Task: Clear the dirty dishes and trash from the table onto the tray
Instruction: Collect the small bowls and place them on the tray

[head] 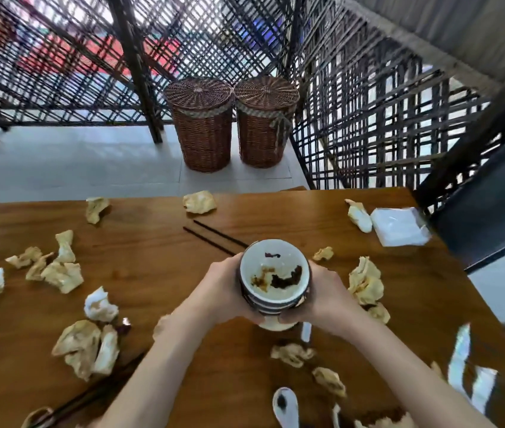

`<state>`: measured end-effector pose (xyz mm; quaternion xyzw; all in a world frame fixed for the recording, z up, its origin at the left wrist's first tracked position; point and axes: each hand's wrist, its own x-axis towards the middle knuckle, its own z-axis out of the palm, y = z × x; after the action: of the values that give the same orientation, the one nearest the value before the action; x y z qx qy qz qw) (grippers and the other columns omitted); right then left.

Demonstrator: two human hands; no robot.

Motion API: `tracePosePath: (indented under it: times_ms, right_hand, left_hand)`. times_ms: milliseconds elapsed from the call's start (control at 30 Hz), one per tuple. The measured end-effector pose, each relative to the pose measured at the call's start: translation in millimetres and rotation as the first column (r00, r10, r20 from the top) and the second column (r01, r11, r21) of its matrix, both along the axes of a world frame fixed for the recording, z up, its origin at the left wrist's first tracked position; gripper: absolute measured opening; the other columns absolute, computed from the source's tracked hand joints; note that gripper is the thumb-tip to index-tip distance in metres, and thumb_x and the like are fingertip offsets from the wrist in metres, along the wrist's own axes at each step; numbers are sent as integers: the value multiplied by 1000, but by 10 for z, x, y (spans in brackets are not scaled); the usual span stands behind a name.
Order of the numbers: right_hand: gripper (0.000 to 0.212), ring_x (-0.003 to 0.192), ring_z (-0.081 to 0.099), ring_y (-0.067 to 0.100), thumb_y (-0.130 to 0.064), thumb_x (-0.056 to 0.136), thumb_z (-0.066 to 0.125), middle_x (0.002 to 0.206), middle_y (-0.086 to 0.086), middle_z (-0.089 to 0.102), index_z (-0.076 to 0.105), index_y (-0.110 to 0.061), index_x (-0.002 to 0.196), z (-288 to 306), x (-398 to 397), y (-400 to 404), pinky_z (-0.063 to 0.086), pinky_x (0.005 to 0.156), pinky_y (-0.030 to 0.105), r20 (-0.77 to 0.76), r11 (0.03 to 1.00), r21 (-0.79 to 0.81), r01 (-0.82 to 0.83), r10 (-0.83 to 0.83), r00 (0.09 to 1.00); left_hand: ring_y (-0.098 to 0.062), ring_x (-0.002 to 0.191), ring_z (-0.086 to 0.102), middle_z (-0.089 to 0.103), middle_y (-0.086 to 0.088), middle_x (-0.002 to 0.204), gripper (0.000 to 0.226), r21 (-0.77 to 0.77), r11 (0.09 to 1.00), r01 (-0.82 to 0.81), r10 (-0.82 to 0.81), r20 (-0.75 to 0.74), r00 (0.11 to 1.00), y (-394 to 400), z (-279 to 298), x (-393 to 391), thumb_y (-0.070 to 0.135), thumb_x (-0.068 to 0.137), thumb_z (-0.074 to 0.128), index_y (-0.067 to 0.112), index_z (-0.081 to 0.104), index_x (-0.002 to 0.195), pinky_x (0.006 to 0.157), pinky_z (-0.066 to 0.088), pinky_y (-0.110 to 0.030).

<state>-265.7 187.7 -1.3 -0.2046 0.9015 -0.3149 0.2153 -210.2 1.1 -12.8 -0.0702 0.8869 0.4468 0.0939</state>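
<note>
A stack of dirty bowls (274, 274), white inside with brown sauce smears and dark striped outsides, is held above the wooden table (152, 242). My left hand (226, 291) grips its left side and my right hand (327, 293) grips its right side. Crumpled used napkins lie scattered over the table, such as a cluster (56, 270) at the left and another (364, 284) right of the bowls. Black chopsticks (214, 237) lie just beyond the bowls. A white spoon (285, 407) lies near the front edge. No tray is in view.
A packet of white napkins (398, 225) sits at the table's far right corner. More chopsticks (90, 393) lie at the front left. Two wicker baskets (202, 125) stand on the floor beyond the table, beside dark lattice screens. A dark chair (492, 211) is at the right.
</note>
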Motion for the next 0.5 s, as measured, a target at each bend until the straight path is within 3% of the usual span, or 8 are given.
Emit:
tracePosePath:
  times_ms: [133,233,367,500]
  right_hand:
    - [74,96,58,8,-37,43,88,97,-19,59,54,-33,109,-156,-48,180,46,74,22,-6,999,11,-39,39,999]
    - [76,97,59,10,-36,43,88,99,-16,61,54,-31,110,-258,-35,247,49,77,25,-9,998,20,-57,57,998]
    - [78,99,59,10,-33,43,88,102,-17,62,54,-31,113,-312,-36,263,49,78,25,-11,998,-11,-54,54,998]
    - [77,95,57,7,-33,43,88,96,-19,59,53,-31,112,-367,-52,268,44,71,19,0,999,-10,-53,53,999]
  left_hand:
    - [0,103,52,56,26,98,96,-26,999,-37,37,28,999,192,-112,16,19,39,92,32,51,124,83,42,-17]
    - [-2,100,51,54,26,95,97,-64,996,-61,65,54,996,283,-191,52,20,38,93,30,51,125,80,42,-17]
    - [-10,103,53,56,13,108,93,-116,988,-98,105,55,993,318,-232,45,23,35,94,28,53,119,85,47,-26]
    - [-10,99,53,56,11,106,91,-161,982,-102,114,64,991,331,-260,26,27,33,94,29,54,115,84,48,-27]
